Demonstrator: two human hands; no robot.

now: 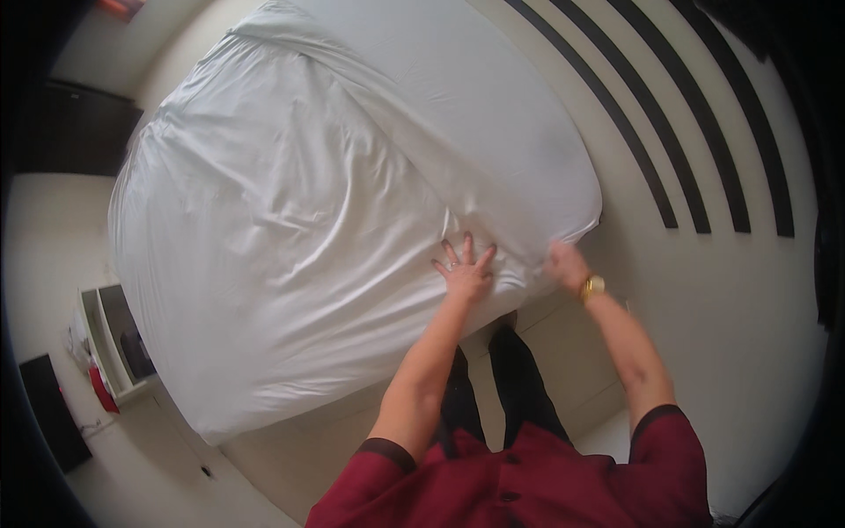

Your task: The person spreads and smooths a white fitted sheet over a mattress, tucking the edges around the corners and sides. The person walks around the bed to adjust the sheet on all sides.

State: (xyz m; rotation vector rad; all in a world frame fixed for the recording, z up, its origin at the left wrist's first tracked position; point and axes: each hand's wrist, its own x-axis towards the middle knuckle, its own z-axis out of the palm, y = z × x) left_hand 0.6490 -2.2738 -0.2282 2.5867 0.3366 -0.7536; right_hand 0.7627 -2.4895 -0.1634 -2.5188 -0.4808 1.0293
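A wrinkled white bed sheet (290,220) covers most of the bed. Along the right side, the smooth pale mattress (502,97) shows beyond a long diagonal fold of the sheet. My left hand (468,275) presses on the sheet near the bed's close edge, fingers spread wide, a ring on one of them. By the mattress's near right corner, my right hand (566,264) is closed on the sheet's edge, slightly blurred. Its wrist carries a gold watch (593,286).
Dark stripes (695,114) run along the pale wall at the right. An open white shelf unit (114,339) stands left of the bed, a red item (103,390) beside it. A dark cabinet (75,128) is at the far left. My legs (519,378) stand close against the bed.
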